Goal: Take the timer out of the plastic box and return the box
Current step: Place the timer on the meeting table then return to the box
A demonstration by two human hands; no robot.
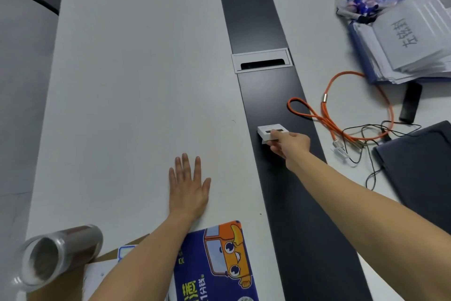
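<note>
head view: the right hand [290, 145] reaches out over the dark centre strip [266, 95] of the tabletop [136, 76], thumb on top and fingers curled under a small white box [271, 133], pinching it at its near edge. the box sits low over the strip, touching it or just above; contact cannot be told. a dark window or display band shows on its top face, so whether this is the plastic box with the timer inside or the timer itself cannot be settled from here. no second white piece lies apart on the tabletop. the left hand [189, 184] lies flat, palm down, fingers spread, on the white surface well to the left of the box, holding nothing. off to the right, clear of the reach: an orange cord [341, 108], thin black wires, a stack of papers [405, 42], a dark laptop [419, 166]. near the body, a printed blue card [217, 264] and a clear cylinder [56, 256] lying on its side. judgement: the step in hand looks like taking hold of the box at the far spot, the timer not yet seen free. the next move likely calls for drawing it closer and bringing the idle left hand over to steady one half while the other opens it, keeping clear of the cords.
</note>
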